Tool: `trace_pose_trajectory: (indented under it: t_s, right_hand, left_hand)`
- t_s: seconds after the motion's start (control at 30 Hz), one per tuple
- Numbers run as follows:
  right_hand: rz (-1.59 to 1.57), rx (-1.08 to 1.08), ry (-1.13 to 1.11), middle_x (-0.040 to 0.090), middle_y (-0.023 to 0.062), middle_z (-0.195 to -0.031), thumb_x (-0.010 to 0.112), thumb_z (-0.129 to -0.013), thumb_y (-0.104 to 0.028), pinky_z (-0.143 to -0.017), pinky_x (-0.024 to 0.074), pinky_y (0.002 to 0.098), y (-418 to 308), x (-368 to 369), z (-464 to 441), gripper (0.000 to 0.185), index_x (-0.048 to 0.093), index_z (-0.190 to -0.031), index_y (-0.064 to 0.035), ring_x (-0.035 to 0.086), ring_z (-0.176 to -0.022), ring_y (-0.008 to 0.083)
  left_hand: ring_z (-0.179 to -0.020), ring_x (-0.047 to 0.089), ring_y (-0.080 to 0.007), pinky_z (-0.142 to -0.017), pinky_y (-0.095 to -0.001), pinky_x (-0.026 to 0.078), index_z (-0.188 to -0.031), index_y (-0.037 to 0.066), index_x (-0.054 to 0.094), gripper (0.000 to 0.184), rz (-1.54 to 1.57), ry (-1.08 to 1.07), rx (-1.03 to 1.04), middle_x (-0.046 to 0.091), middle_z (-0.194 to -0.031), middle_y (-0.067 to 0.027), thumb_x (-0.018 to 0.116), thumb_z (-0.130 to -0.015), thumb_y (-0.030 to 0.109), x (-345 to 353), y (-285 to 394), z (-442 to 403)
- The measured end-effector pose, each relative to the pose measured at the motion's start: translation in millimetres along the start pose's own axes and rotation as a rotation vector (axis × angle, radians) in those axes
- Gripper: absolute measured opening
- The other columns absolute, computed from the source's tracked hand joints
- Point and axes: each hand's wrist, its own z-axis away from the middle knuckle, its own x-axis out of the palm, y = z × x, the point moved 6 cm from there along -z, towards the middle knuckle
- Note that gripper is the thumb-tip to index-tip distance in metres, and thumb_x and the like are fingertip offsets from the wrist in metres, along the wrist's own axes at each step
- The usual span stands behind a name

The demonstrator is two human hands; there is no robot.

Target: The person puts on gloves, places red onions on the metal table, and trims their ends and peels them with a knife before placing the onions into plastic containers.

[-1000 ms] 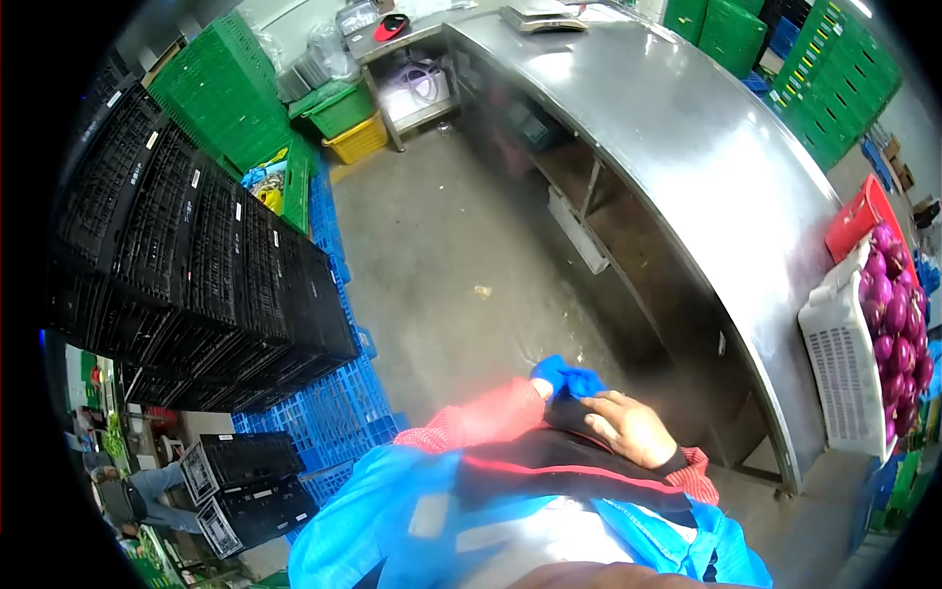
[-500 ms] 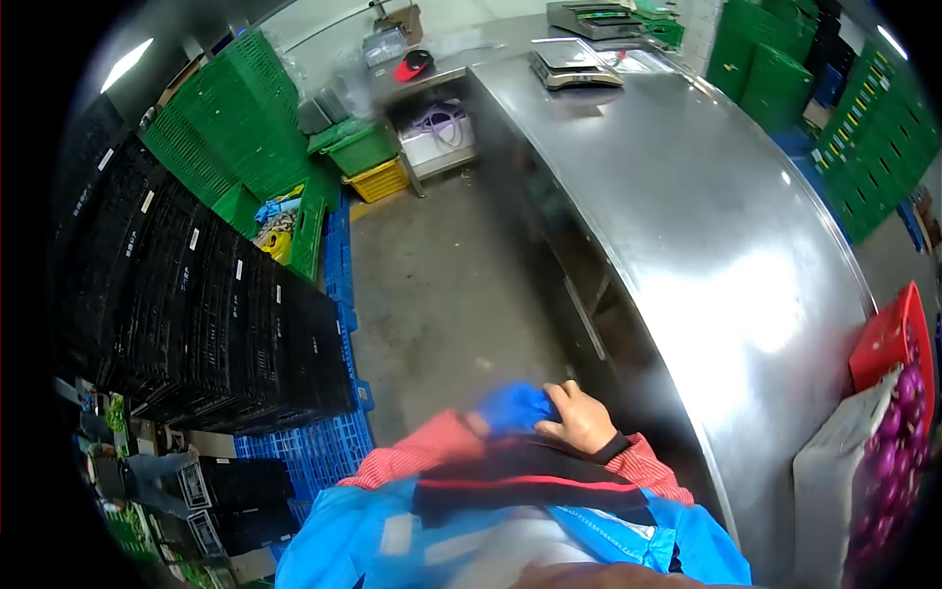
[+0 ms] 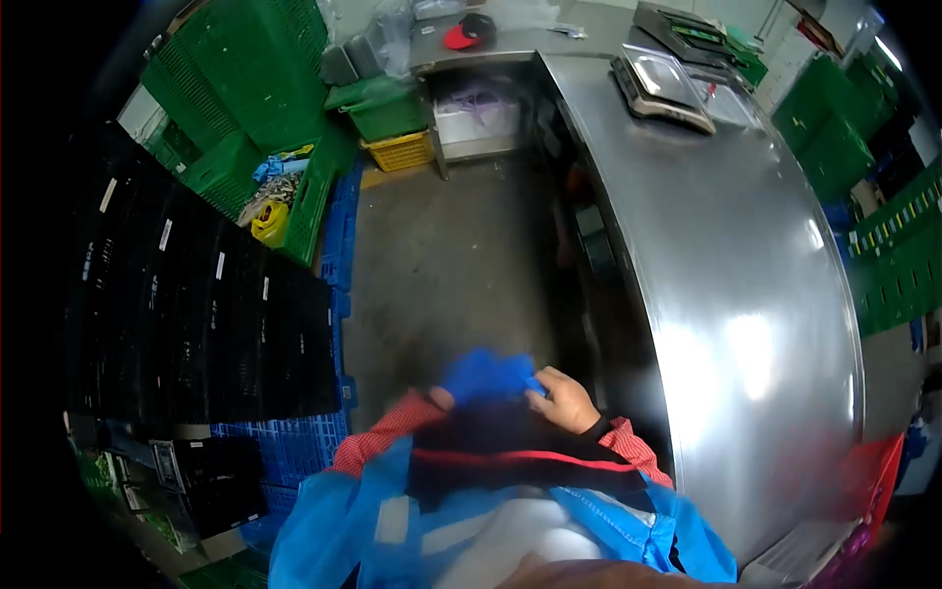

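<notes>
My left hand [image 3: 479,377] is in front of my body, covered by a blue glove, its fingers smeared by motion. My right hand [image 3: 567,401] is bare and closed, thumb and fingers pinching the edge of blue glove material beside the left hand. Whether that piece belongs to the worn glove or to a second one, I cannot tell. Both hands are above the floor, left of the steel table [image 3: 726,255]. Red checked cuffs and a blue jacket [image 3: 363,501] show below them.
A scale [image 3: 662,86] and a black-and-red cap [image 3: 469,32] rest at the far end. Stacked black crates [image 3: 196,294] stand on blue pallets [image 3: 339,236] at left. Green crates [image 3: 260,79] and a yellow crate [image 3: 400,152] are behind. A red crate [image 3: 873,481] is at lower right.
The view has turned, so the table and crates sit differently in it. My gloved left hand has shifted left, slightly away from the right hand, and more blue shows between them.
</notes>
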Motion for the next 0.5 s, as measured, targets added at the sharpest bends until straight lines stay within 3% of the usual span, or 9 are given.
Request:
trace_pose_trajectory:
  t_s: [0.07,0.1,0.13,0.17,0.2,0.27,0.33,0.47,0.5]
  right_hand:
    - [-0.022,0.019,0.013,0.06,0.0173,-0.093,0.061,-0.086,-0.028,-0.076,0.0471,0.0427,-8,-19,-52,0.027,0.063,-0.094,-0.0024,0.059,-0.087,0.0373]
    - [-0.046,0.021,0.012,0.06,0.0176,-0.092,0.061,-0.086,-0.029,-0.075,0.0469,0.0422,-18,-32,-79,0.028,0.063,-0.093,-0.0017,0.058,-0.086,0.0376]
    - [-0.073,0.021,0.013,0.06,0.0179,-0.091,0.062,-0.086,-0.03,-0.075,0.0467,0.0418,-24,-42,-107,0.029,0.063,-0.092,-0.0011,0.058,-0.085,0.0379]
    - [-0.125,-0.038,0.032,0.059,0.0172,-0.085,0.061,-0.088,-0.03,-0.072,0.0463,0.0389,-23,-50,-135,0.031,0.063,-0.087,0.001,0.059,-0.079,0.0326]
    - [-0.378,-0.026,0.078,0.055,0.0073,-0.07,0.058,-0.093,-0.028,-0.063,0.0437,0.0315,-14,-53,-161,0.032,0.061,-0.077,-0.0002,0.053,-0.066,0.0175]
    - [-0.747,0.234,0.086,0.046,-0.0043,-0.063,0.054,-0.097,-0.027,-0.056,0.0369,0.024,1,-66,-208,0.036,0.054,-0.069,-0.0047,0.042,-0.06,0.0053]
    - [-0.806,0.237,0.163,0.039,-0.0097,-0.061,0.052,-0.098,-0.026,-0.053,0.0312,0.021,-26,-91,-253,0.038,0.048,-0.064,-0.0093,0.037,-0.058,0.0016]
    - [-0.705,0.081,0.146,0.051,-0.0045,-0.072,0.06,-0.093,-0.021,-0.063,0.0404,0.0215,-17,-100,-339,0.023,0.053,-0.078,-0.0056,0.046,-0.067,0.0042]
    - [-0.575,0.019,0.157,0.057,0.0003,-0.081,0.065,-0.09,-0.019,-0.072,0.0442,0.0235,-20,-104,-361,0.018,0.056,-0.09,-0.003,0.051,-0.075,0.0071]
  left_hand:
    - [-0.08,0.063,-0.0155,-0.069,-0.0328,0.05,-0.097,0.008,0.068,0.026,0.112,0.059,-0.014,0.068,-0.09,-0.0085,0.068,-0.085,0.031,-47,-30,-42]
    - [-0.082,0.063,-0.0141,-0.077,-0.0274,0.053,-0.098,0.003,0.058,0.009,-0.017,0.164,-0.021,0.065,-0.09,-0.0074,0.058,-0.09,0.007,-70,-24,-55]
    - [-0.082,0.063,-0.015,-0.077,-0.0279,0.053,-0.099,0.003,0.058,0.009,0.08,0.161,-0.007,0.065,-0.091,-0.0082,0.057,-0.091,0.007,-91,-24,-69]
    - [-0.082,0.064,-0.0158,-0.077,-0.0284,0.053,-0.1,0.003,0.057,0.009,0.175,0.155,0.002,0.065,-0.091,-0.009,0.056,-0.092,0.006,-113,-28,-81]
    - [-0.082,0.064,-0.0166,-0.078,-0.0288,0.053,-0.101,0.003,0.057,0.009,0.272,0.146,0.004,0.065,-0.092,-0.0098,0.054,-0.092,0.006,-130,-30,-91]
    - [-0.083,0.065,-0.0179,-0.077,-0.0295,0.054,-0.102,0.002,0.055,0.01,0.328,0.133,0.064,0.065,-0.093,-0.0112,0.053,-0.093,0.006,-161,-12,-111]
    - [-0.084,0.065,-0.0187,-0.078,-0.0299,0.054,-0.103,0.002,0.055,0.01,0.39,0.11,0.074,0.065,-0.095,-0.0125,0.053,-0.094,0.007,-185,-2,-131]
    - [-0.09,0.065,-0.0197,-0.078,-0.0307,0.054,-0.104,0.002,0.054,0.012,0.454,0.072,0.085,0.065,-0.099,-0.0142,0.055,-0.093,0.006,-224,-2,-182]
    - [-0.091,0.065,-0.0198,-0.078,-0.0309,0.054,-0.105,0.002,0.054,0.013,0.467,0.06,0.112,0.065,-0.099,-0.0143,0.056,-0.093,0.007,-233,-4,-195]
